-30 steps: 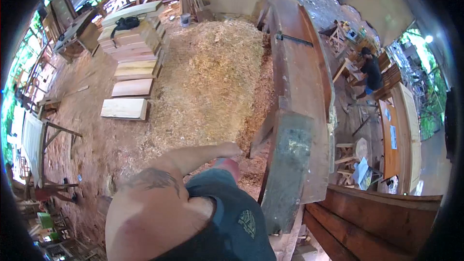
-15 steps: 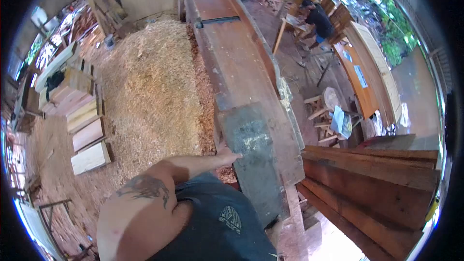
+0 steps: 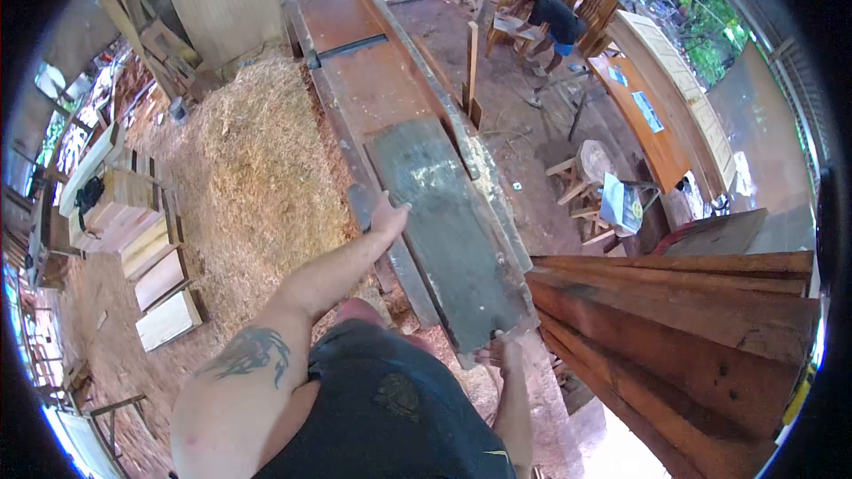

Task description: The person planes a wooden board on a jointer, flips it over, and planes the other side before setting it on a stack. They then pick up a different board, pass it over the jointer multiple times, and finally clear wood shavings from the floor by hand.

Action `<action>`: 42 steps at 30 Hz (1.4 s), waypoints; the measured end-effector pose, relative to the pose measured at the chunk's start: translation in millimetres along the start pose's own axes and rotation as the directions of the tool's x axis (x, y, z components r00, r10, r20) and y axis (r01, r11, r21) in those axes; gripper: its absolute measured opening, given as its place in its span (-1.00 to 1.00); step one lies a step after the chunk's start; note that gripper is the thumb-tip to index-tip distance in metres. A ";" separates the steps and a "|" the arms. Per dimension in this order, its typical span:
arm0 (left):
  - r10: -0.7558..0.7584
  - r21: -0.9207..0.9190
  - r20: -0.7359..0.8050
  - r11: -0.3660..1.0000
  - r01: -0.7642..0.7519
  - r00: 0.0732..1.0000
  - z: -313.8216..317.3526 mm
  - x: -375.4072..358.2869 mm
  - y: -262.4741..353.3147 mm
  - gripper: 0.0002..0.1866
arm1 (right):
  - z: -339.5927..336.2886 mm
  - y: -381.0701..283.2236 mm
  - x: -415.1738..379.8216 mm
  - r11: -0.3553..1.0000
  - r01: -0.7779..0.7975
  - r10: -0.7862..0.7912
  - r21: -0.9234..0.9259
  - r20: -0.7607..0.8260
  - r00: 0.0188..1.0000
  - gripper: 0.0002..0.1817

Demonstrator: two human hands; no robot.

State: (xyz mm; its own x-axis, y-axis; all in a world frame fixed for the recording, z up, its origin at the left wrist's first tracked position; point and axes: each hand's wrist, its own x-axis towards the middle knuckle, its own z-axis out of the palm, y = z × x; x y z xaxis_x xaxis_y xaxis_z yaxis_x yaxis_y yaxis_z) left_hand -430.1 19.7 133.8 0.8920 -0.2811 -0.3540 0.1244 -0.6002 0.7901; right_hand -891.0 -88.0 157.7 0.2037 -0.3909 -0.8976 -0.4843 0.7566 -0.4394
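Observation:
A wide grey board [image 3: 457, 239], with a pale scuffed patch near its far end, lies flat on the long reddish-brown bed of a jointer [image 3: 377, 93]. My left hand [image 3: 389, 216] grips the board's left edge, thumb on top and fingers over the side. At the near end, my right hand [image 3: 499, 353] holds the board's end edge; part of its fingers is hidden beneath. Ahead of the board, a dark slot [image 3: 352, 46] crosses the machine bed.
Wood shavings [image 3: 257, 160] are heaped left of the machine. Stacked timber blocks [image 3: 133, 213] lie farther left. Thick brown planks [image 3: 674, 319] jut in at the right. Beyond, a person [image 3: 555, 16] bends over woodwork near a stool [image 3: 595, 160] and long panels [image 3: 679, 98].
The grey board has slid forward along the bed, toward the slot. My left hand has moved forward with it. My right hand now shows at the near end. The view has shifted.

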 end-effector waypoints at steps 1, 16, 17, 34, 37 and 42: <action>-0.026 0.057 0.006 0.998 0.026 1.000 5.4 0.6 7.5 -0.02 | 13.6 -11.0 -9.4 0.999 0.015 -0.015 -0.030 0.007 1.000 -0.41; -0.079 0.203 0.000 0.976 0.077 0.997 14.5 46.7 66.4 0.13 | 47.8 -40.3 56.7 0.785 0.256 -0.452 -0.565 -0.238 0.860 -0.55; -0.090 0.198 -0.003 0.976 0.088 0.996 15.3 55.9 64.3 0.15 | 43.8 -32.5 68.5 0.730 0.267 -0.504 -0.629 -0.232 0.832 -0.56; 0.369 0.730 0.052 0.620 -0.287 0.928 21.2 81.8 59.4 -0.03 | 82.7 -44.1 97.3 0.592 0.300 -0.643 -0.748 -0.213 0.736 -0.51; 0.494 0.640 0.194 0.591 -0.491 0.848 34.8 80.1 51.9 -0.08 | 87.0 -71.1 43.0 0.537 0.364 -0.702 -0.761 -0.164 0.693 -0.56; 0.474 0.697 0.218 0.536 -0.476 0.853 55.8 84.4 64.0 -0.03 | 93.6 -51.4 67.1 0.921 0.206 -0.240 -0.331 -0.063 0.969 -0.58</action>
State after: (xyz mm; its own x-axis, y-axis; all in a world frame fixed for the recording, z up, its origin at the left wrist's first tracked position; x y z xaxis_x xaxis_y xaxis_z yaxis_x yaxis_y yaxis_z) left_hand -371.1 -84.2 126.6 0.7253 -0.6875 -0.0365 -0.6609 -0.7101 0.2431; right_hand -772.8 -104.0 116.8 0.2600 -0.5930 -0.7621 -0.6856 0.4424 -0.5781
